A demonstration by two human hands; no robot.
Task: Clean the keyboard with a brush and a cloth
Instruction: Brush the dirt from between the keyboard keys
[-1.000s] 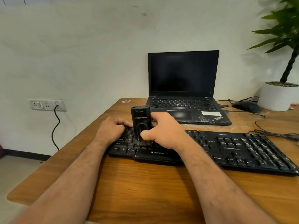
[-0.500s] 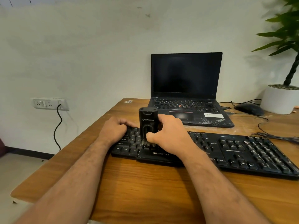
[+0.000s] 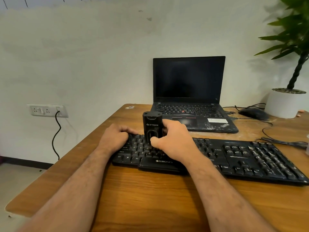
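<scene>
A black dusty keyboard point(image 3: 242, 158) lies across the wooden desk point(image 3: 150, 198). My right hand point(image 3: 172, 141) grips a black upright brush tool point(image 3: 152, 126) marked STRIFF, with its lower end down on the keys of the keyboard's left half. Its bristles are hidden behind my thumb. My left hand point(image 3: 115, 138) rests curled on the keyboard's far left end, pressing it down. No cloth is in view.
An open black laptop point(image 3: 189, 97) with a dark screen stands behind the keyboard. A black mouse point(image 3: 252, 113), its cables and a white plant pot point(image 3: 282, 102) are at the back right. A wall socket point(image 3: 46, 110) with a plugged cable is left of the desk.
The brush has moved a little away from me, toward the upper key rows, and its bristles are hidden now. My left hand has stayed on the keyboard's left end. The camera has shifted slightly.
</scene>
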